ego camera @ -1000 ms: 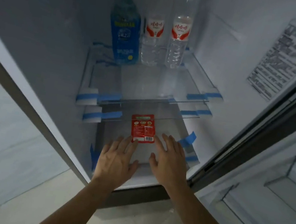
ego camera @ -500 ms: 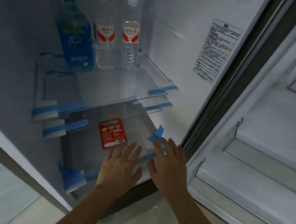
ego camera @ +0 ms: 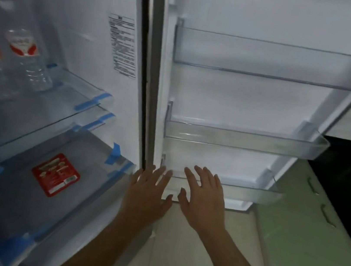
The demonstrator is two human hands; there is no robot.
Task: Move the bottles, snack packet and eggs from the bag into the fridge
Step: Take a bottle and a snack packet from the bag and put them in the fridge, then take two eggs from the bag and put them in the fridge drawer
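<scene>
While the flat red snack packet point(ego camera: 55, 174) lies on the lower glass shelf point(ego camera: 12, 199), clear red-labelled bottles point(ego camera: 29, 61) stand above | left hand point(ego camera: 146, 193), right hand point(ego camera: 203, 199): empty, fingers spread | next: likely eggs; bag unseen.

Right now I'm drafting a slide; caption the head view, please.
Left hand and right hand hover open by the lowest door bin; snack packet and water bottles sit on fridge shelves.

Left of the fingers point(ego camera: 201, 174), the red snack packet point(ego camera: 55, 174) looks like glossy plastic film, lying on a smooth glass shelf point(ego camera: 12, 199). Further up and left, the bottles point(ego camera: 29, 65) are clear ribbed plastic. Just above the fingers, the door bins point(ego camera: 246, 141) are transparent shiny plastic against a smooth white door liner point(ego camera: 243, 97).
</scene>
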